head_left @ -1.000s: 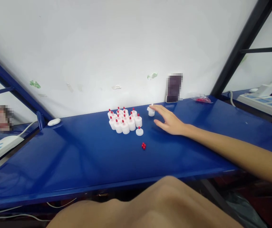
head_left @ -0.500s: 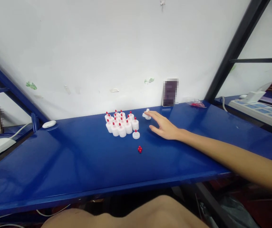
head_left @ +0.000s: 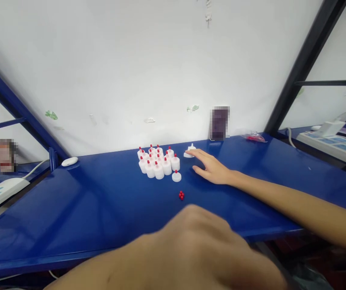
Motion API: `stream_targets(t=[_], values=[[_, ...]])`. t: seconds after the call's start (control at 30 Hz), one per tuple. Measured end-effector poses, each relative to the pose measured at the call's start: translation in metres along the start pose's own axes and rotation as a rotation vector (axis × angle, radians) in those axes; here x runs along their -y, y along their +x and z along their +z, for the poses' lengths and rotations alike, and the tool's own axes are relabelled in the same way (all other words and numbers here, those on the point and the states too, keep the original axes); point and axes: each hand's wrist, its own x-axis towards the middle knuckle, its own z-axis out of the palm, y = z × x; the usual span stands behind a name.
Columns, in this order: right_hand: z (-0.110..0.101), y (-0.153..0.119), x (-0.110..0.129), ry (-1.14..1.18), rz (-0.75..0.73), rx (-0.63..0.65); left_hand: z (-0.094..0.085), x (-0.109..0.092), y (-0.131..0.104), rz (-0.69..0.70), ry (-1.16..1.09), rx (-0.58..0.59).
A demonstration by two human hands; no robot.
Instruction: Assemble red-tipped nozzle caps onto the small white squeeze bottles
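My right hand (head_left: pixel 211 166) reaches over the back of the blue table, its fingers stretched out and thumb apart. Its fingertips are at the small white pointed caps (head_left: pixel 192 148) and partly cover them; whether they touch is unclear. My left hand (head_left: pixel 197 245) looms blurred in the foreground, back towards me, fingers hidden. Left of the right hand stands a cluster of small white bottles (head_left: pixel 159 172) with red tips. In front of them lies a low white cap (head_left: pixel 176 177) with a red tip. Several small red tips (head_left: pixel 181 195) form a little group nearer the front.
A blurred-out phone-like object (head_left: pixel 219 123) leans against the wall. To its right lies a clear bag (head_left: pixel 255 137) with red pieces. A white oval case (head_left: pixel 69 161) rests at the table's left end. White power strips (head_left: pixel 5 193) and shelf posts (head_left: pixel 303 60) flank the table.
My left hand has risen from the bottom edge and now covers the table's front. My right hand stays by the white caps, which look slightly shifted. The view has tilted a little upward.
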Motion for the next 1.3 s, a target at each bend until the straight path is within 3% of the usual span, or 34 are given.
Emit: stream_targets(t=[0.07,0.1,0.17,0.27,0.33,0.53,0.77,1.3], values=[[0.000,0.001,0.001,0.014,-0.011,-0.012,0.000,0.029,0.033,0.125,-0.027,-0.174],[-0.001,0.001,0.002,0.023,-0.019,-0.022,0.001,0.045,0.044,0.133,-0.034,-0.107],[-0.001,0.002,0.003,0.039,-0.038,-0.044,0.004,0.076,0.054,-0.030,-0.063,-0.009],[0.000,0.003,0.006,0.042,-0.054,-0.061,0.011,0.112,0.046,-0.176,-0.018,0.088],[0.001,0.003,0.007,0.034,-0.055,-0.058,0.017,0.121,0.035,-0.207,0.018,0.143],[0.002,0.001,0.006,0.039,-0.055,-0.051,0.028,0.117,0.020,-0.311,-0.073,0.371],[0.001,0.000,0.008,0.055,-0.050,-0.003,0.026,0.122,0.019,-0.405,-0.280,0.454],[-0.001,0.000,0.011,0.084,-0.080,0.047,0.032,0.125,0.017,-0.387,-0.321,0.411]])
